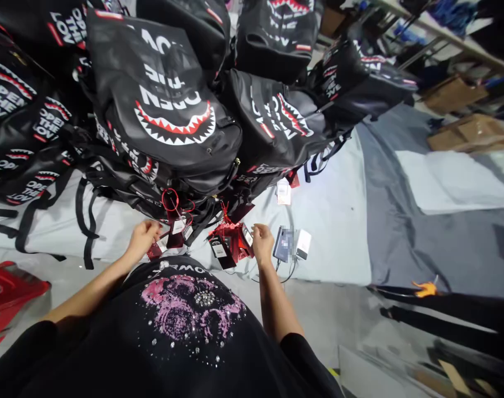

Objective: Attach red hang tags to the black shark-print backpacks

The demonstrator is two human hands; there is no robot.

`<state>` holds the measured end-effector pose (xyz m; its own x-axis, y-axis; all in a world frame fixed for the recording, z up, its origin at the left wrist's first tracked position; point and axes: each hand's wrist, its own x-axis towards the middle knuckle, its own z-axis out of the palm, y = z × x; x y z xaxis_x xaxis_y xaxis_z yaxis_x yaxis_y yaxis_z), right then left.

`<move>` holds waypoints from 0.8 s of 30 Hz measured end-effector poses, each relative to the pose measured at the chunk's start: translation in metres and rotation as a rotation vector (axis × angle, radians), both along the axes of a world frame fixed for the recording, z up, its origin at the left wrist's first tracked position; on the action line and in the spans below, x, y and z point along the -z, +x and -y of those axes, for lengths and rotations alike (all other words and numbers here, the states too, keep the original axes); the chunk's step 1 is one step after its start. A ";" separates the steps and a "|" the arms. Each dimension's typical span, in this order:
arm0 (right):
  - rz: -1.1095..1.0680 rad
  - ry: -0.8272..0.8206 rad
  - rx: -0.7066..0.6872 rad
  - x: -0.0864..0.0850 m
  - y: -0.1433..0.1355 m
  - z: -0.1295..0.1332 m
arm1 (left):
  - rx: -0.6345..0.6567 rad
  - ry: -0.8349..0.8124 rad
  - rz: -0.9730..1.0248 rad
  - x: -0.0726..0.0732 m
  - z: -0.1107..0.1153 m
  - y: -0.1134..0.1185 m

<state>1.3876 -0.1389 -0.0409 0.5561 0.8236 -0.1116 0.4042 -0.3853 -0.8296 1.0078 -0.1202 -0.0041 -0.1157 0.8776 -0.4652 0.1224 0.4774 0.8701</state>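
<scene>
At the table's front edge my left hand is closed, its fingertips on the red and black hang tags of a backpack. A red string loop rises from these tags. My right hand has its fingers curled at the edge of a white-labelled hang tag. Beside that tag lies a pile of dark red and black tags with red strings. Right in front of me stands a black backpack with a shark-mouth print and white lettering.
More black backpacks are heaped across the table. A dark blue device and a white power bank with cables lie right of my right hand. A red stool stands at left, cardboard boxes at right.
</scene>
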 end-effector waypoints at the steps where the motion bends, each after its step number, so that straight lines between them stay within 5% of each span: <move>1: -0.023 -0.056 0.000 0.008 0.006 0.009 | 0.100 -0.041 0.005 0.002 0.004 0.010; 7: 0.224 -0.171 -0.208 0.029 0.000 0.017 | 0.672 -0.024 -0.075 0.000 -0.004 0.087; 11: 0.405 -0.114 -0.424 0.031 -0.012 -0.014 | 0.791 0.007 -0.140 0.007 -0.008 0.114; 19: 0.634 -0.283 -0.645 0.050 -0.012 -0.046 | 0.564 -0.058 -0.156 0.032 0.028 0.094; 24: 0.615 -0.214 -0.782 0.061 -0.003 -0.052 | 0.042 0.059 -0.370 0.030 0.034 0.079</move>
<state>1.3848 -0.0868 -0.1014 -0.1190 0.9773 -0.1752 0.9398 0.0539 -0.3376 1.0868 -0.1537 -0.0343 -0.2298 0.9092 -0.3472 0.4524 0.4156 0.7891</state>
